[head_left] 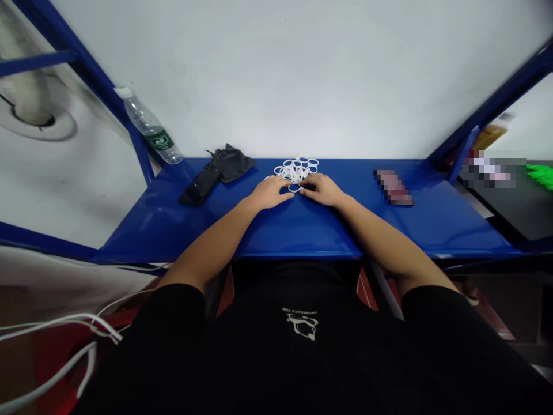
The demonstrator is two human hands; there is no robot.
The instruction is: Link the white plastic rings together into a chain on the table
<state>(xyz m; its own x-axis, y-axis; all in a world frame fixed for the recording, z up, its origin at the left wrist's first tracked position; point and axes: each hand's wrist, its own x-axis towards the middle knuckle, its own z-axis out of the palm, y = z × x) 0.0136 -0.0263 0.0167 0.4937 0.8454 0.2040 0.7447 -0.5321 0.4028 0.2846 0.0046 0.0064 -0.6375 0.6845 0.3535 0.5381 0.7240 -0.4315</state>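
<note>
A heap of several small white rings [297, 167] lies on the blue table [268, 230] near the white wall. My left hand [271, 193] and my right hand [322, 189] rest side by side just in front of the heap, fingers curled. Their fingertips meet at one white ring [294, 187] lying at the near edge of the heap, and both pinch it. My forearms stretch over the table from the lower edge of the view.
A dark phone [199, 186] and a crumpled black cloth [231, 162] lie left of the hands. A plastic water bottle [151, 128] leans against the blue frame at the far left. A blurred flat object [394, 187] lies to the right. White cables [64, 334] hang lower left.
</note>
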